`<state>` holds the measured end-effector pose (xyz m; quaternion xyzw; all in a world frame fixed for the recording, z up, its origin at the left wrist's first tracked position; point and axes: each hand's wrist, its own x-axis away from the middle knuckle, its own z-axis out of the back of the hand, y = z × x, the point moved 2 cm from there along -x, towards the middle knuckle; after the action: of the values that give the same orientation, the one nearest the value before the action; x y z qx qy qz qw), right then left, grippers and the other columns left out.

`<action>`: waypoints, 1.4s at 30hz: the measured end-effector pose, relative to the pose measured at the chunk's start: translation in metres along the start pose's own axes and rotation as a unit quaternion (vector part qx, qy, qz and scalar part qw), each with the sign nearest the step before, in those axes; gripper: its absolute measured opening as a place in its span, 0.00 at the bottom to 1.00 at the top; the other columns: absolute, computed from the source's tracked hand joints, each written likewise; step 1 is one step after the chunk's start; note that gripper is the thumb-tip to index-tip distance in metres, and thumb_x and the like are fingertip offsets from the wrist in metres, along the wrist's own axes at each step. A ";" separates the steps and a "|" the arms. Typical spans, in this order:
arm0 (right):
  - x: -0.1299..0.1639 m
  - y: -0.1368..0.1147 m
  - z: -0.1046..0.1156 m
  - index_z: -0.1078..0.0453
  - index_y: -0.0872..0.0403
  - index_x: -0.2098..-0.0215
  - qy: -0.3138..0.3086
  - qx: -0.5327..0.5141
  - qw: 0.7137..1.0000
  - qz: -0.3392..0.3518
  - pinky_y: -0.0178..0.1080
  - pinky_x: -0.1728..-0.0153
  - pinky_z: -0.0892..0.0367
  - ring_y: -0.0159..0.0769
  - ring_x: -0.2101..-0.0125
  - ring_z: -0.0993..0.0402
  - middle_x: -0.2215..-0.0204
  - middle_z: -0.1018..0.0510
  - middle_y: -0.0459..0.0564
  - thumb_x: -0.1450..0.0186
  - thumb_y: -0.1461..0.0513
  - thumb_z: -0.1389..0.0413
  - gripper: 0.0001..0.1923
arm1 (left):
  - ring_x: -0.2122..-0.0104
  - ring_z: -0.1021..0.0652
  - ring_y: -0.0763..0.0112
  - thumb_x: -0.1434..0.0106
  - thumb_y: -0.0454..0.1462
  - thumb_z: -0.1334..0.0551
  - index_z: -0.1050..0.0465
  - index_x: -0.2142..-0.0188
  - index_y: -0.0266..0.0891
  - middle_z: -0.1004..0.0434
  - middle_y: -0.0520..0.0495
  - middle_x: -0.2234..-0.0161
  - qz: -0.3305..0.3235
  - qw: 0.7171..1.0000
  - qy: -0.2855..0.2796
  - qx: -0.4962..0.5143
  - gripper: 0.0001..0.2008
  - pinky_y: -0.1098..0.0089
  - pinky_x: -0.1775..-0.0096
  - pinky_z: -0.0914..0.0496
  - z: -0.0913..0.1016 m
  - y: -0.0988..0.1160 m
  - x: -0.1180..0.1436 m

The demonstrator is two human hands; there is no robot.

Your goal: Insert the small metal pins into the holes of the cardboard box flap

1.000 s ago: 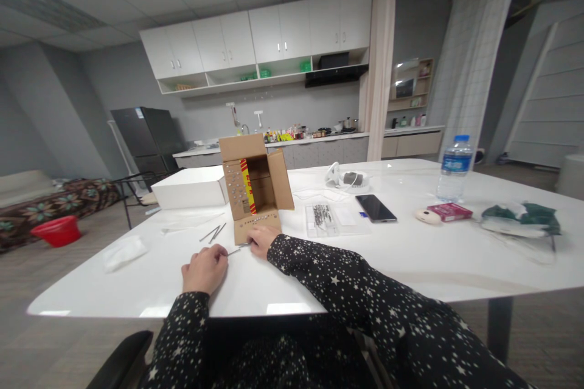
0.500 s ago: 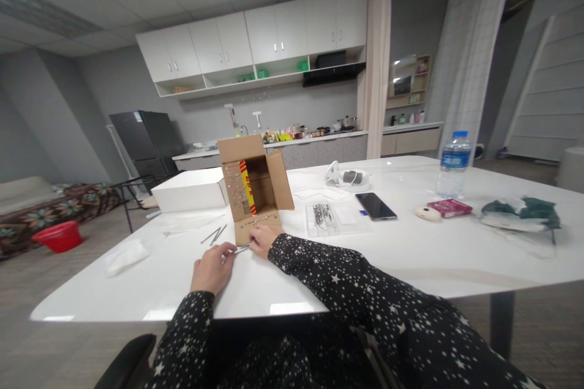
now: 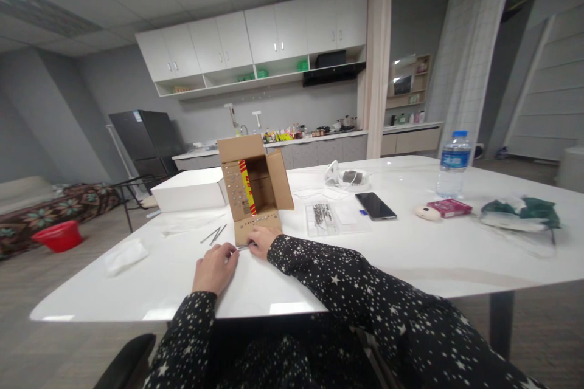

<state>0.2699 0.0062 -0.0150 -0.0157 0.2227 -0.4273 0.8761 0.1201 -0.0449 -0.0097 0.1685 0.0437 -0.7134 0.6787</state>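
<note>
A thin nail (image 3: 243,247), apparently, is pinched between the fingers of the left hand (image 3: 214,268) and right hand (image 3: 261,240) on the table (image 3: 410,255), just before the box (image 3: 253,196).

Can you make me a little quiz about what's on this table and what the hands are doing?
1. True or false: the cardboard box stands open in front of the hands.
2. What thin metal thing do the left hand and right hand hold between them? A) a nail B) a spoon C) a key
3. Fill in: the water bottle stands on the far right part of the white ____.

Key:
1. True
2. A; it looks like a nail, pinched at each end, though it is small.
3. table
</note>
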 end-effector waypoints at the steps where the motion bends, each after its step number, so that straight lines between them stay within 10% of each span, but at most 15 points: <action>1: -0.001 0.001 -0.001 0.29 0.50 0.63 0.003 0.001 1.000 0.001 0.40 0.67 0.36 0.40 0.63 0.30 0.62 0.27 0.49 0.42 0.60 0.53 0.13 | 0.61 0.28 0.62 0.40 0.45 0.52 0.30 0.65 0.43 0.27 0.46 0.64 -0.002 1.000 0.000 0.002 0.15 0.62 0.61 0.38 0.000 0.001 0.001; 25: 0.002 0.005 0.000 0.30 0.53 0.65 0.024 -0.030 0.999 0.010 0.38 0.71 0.39 0.39 0.67 0.32 0.64 0.28 0.51 0.44 0.58 0.50 0.12 | 0.65 0.27 0.66 0.42 0.47 0.50 0.29 0.66 0.44 0.27 0.49 0.67 -0.046 0.998 0.015 0.038 0.15 0.65 0.62 0.37 0.005 0.009 0.014; 32: 0.002 0.007 0.003 0.30 0.52 0.66 0.018 -0.035 0.999 -0.005 0.39 0.69 0.38 0.39 0.66 0.32 0.64 0.28 0.50 0.43 0.56 0.50 0.12 | 0.70 0.27 0.69 0.43 0.48 0.48 0.30 0.65 0.44 0.27 0.51 0.66 -0.053 0.997 -0.022 0.052 0.15 0.68 0.65 0.35 0.015 -0.002 -0.019; 42: 0.001 0.013 0.005 0.31 0.54 0.63 0.044 -0.020 0.999 -0.020 0.39 0.65 0.36 0.39 0.64 0.30 0.62 0.27 0.52 0.40 0.58 0.53 0.13 | 0.61 0.28 0.66 0.40 0.39 0.51 0.32 0.60 0.40 0.29 0.45 0.61 -0.129 0.977 0.170 -0.013 0.13 0.67 0.60 0.37 0.014 0.027 -0.083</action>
<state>0.2822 0.0123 -0.0136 -0.0187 0.2690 -0.4403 0.8564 0.1463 0.0283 0.0332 0.2709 0.1889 -0.7552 0.5662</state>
